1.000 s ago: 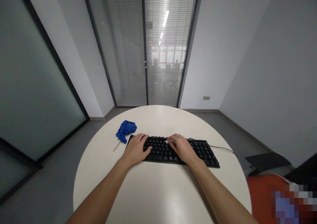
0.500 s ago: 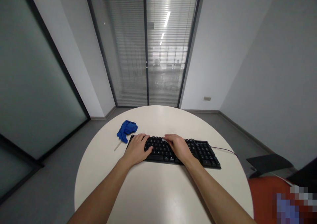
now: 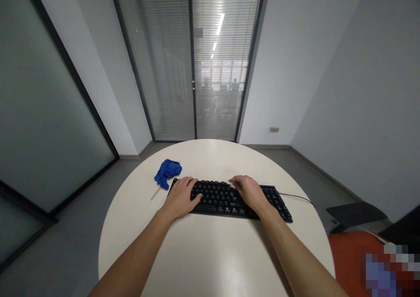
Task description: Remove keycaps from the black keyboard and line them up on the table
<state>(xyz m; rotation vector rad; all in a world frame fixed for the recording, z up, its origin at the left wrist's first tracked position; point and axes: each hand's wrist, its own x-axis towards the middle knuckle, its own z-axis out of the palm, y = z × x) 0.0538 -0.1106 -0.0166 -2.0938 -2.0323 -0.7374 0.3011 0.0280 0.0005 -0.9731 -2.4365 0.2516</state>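
A black keyboard [image 3: 216,197] lies across the white round table. My left hand [image 3: 182,196] rests flat over its left end, fingers stretched out and thumb apart on the keys. Over the keyboard's right-of-middle part, my right hand [image 3: 250,193] has its fingers pinched on a small white wad [image 3: 231,184], perhaps tissue or cotton, at the top row of keys. Most of the wad is hidden by the fingers. The right hand also covers some of the keys beneath it.
A crumpled blue cloth [image 3: 168,171] lies left of the keyboard, with a thin pale stick [image 3: 156,193] poking out under it. The keyboard's cable [image 3: 297,196] runs off the right side of the round table [image 3: 203,249]. An orange chair [image 3: 348,257] stands at the right.
My right hand has slid to the right along the top row of keys with the white wad. My left hand stays in place on the keyboard.
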